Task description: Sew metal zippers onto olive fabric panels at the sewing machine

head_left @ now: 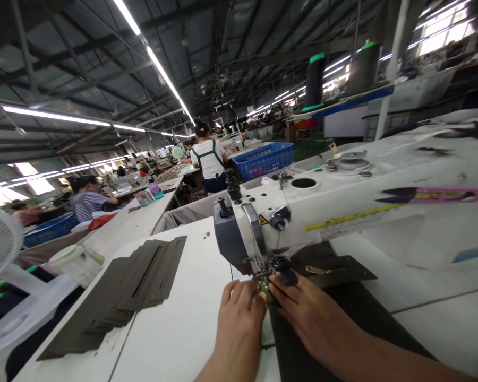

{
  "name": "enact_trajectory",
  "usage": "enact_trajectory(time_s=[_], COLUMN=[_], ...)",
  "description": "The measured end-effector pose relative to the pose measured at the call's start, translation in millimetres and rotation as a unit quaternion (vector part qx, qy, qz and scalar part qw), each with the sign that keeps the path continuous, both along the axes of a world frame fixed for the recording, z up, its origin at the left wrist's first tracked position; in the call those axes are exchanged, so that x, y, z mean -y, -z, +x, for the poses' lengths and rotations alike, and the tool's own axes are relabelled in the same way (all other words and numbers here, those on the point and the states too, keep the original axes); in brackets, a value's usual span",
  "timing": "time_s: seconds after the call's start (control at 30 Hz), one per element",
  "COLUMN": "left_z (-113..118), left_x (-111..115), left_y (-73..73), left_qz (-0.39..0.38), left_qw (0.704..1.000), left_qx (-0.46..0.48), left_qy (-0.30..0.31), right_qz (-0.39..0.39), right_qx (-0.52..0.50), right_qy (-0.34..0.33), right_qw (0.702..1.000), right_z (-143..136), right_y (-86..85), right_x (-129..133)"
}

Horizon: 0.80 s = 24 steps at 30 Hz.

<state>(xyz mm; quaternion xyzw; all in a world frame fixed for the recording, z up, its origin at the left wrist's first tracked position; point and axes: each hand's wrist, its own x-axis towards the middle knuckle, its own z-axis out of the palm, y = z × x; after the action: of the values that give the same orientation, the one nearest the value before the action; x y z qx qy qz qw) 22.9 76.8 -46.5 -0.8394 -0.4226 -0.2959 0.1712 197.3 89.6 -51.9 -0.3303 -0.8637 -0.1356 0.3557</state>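
Note:
My left hand is at the needle area of a white sewing machine, fingers bunched, thumb and fingertips closed on the edge of a small strip by the presser foot. My right hand lies palm down just right of the foot, its fingers stretched over a dark olive panel. That panel runs from under the needle toward the lower right. Beside my right hand, a brass-coloured zipper pull rests on an olive strip. The fingertips partly hide the spot under the needle.
A fanned stack of olive panels lies on the white table left of my hands. Pink-handled thread snips lie on the machine arm. A white fan stands far left. Thread cones, a blue basket and co-workers are beyond.

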Motion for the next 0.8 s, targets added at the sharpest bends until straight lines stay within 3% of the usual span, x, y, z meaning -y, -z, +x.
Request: enact_trajectory(time_s=[0.13,0.37,0.8], left_z=[3,8,3], left_x=[3,5,-8], left_y=[-3.1,-16.8,-8.9], left_qz=[0.003,-0.024,-0.056], left_qw=[1.000,0.997,0.998], left_qx=[-0.021,-0.066,0.009], left_qy=[-0.016,-0.018,0.003], right_qz=[-0.062,-0.085,-0.158], right_qx=[0.003,0.005,0.031], right_qy=[-0.041,-0.054,-0.058], right_qw=[0.997,0.995,0.985], right_z=[2,4,-1], right_y=[4.3,-0.3,-10.7], right_x=[-4,-5,-13])
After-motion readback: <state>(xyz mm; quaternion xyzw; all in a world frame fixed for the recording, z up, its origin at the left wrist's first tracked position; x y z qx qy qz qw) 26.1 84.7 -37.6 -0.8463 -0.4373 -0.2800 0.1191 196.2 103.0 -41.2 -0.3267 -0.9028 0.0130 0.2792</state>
